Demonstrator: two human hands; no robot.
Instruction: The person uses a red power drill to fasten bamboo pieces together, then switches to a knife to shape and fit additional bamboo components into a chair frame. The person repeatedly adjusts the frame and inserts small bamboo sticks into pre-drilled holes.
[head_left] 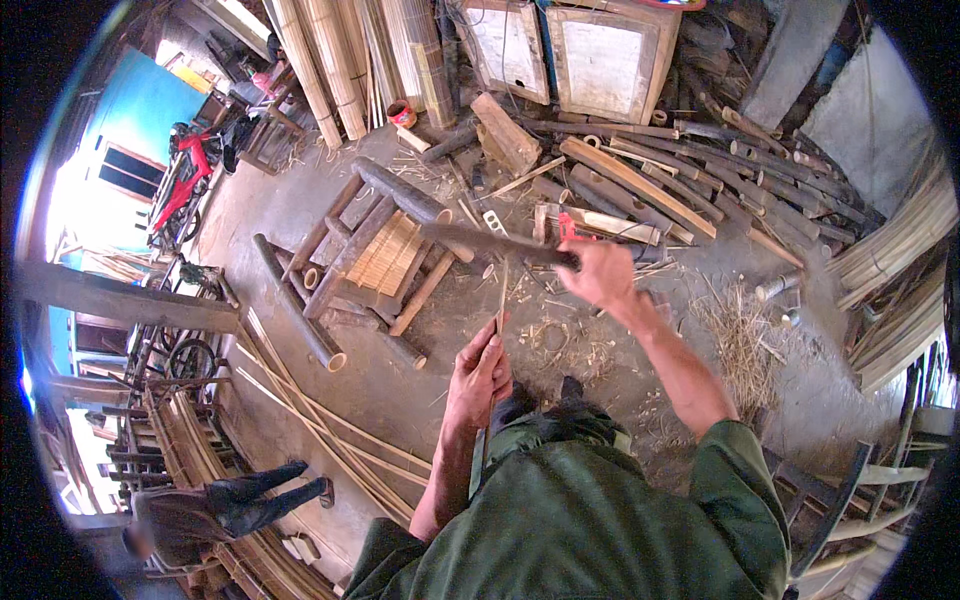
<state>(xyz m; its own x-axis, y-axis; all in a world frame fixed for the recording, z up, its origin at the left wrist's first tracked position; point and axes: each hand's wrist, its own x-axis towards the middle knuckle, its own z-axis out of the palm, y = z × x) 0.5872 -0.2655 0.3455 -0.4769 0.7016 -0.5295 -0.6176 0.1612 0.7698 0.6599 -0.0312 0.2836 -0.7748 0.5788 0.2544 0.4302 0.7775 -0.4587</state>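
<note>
My left hand [478,375] is closed round a thin bamboo strip [503,289], which points up and away from me. My right hand [600,275] grips the handle end of a dark, broad-bladed machete [500,245]. Its blade reaches left, across the view near the strip's upper end; whether the two touch I cannot tell. Beyond the blade, on the left, a low bamboo frame [325,255] with a woven slatted panel [388,252] rests on the floor.
Cut bamboo poles [690,165] lie piled at the far right. Shavings [740,345] litter the concrete floor. Long strips [330,425] spread along the left. A person [215,510] is at the lower left. A red motorbike [185,190] stands farther back; a chair [865,500] is at right.
</note>
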